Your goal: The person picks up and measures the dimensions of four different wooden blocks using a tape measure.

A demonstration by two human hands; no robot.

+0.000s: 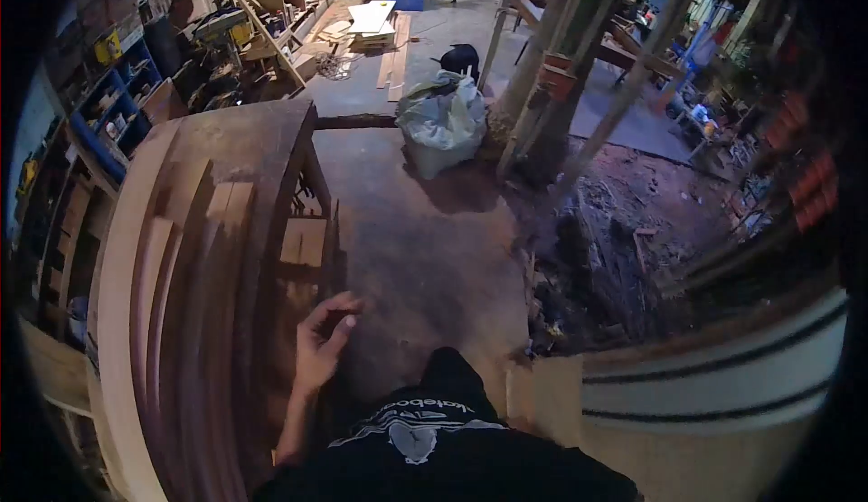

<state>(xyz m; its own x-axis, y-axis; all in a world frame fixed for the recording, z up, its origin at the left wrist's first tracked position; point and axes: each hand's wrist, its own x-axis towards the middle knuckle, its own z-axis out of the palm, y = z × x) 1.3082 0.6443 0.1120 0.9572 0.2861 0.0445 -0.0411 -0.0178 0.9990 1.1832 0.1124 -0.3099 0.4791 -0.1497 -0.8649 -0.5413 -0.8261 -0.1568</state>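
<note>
Boards [237,197] lie lengthwise on worktop [240,130], likely for full support; left hand [318,344] empty, fingers loosely parted; right unseen, can't tell.

Tabletop [249,129] at 10 o'clock, boards [233,222] lying on it. Bag [441,113] on the floor [407,231] at 12, posts [541,82] around 1.

Boards [194,321] cut off by lower edge, red objects [812,190] at right blurred, contents of sack [445,122] hidden, items [116,125] in blue shelf [101,145] not resolved.
</note>
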